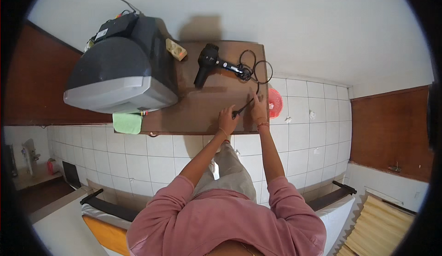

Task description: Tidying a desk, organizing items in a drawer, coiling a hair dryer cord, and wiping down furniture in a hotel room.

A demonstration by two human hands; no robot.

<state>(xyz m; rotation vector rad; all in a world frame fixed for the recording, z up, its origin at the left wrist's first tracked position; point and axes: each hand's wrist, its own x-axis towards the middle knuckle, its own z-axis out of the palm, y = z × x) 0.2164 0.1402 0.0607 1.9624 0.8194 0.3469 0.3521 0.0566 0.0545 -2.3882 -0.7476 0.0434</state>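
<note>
A black hair dryer (208, 61) lies on the brown wooden table (193, 118), its nozzle towards me and its handle pointing right. From the handle, the black power cord (258, 87) loops over the table's right side and runs down to my hands. My left hand (228, 120) grips the cord's plug (236, 114) near the front edge. Beside it, my right hand (259, 109) has the cord between thumb and fingers, close to the table's right edge. The stretch of cord between both hands runs at a slant.
A bulky CRT television (114, 69) fills the table's left side, with a green cloth (127, 123) below its front. An extension socket (176, 50) lies beside the television. A red plastic bin (275, 103) stands right of the table on white floor tiles (298, 135). Crumpled scraps (288, 119) lie there.
</note>
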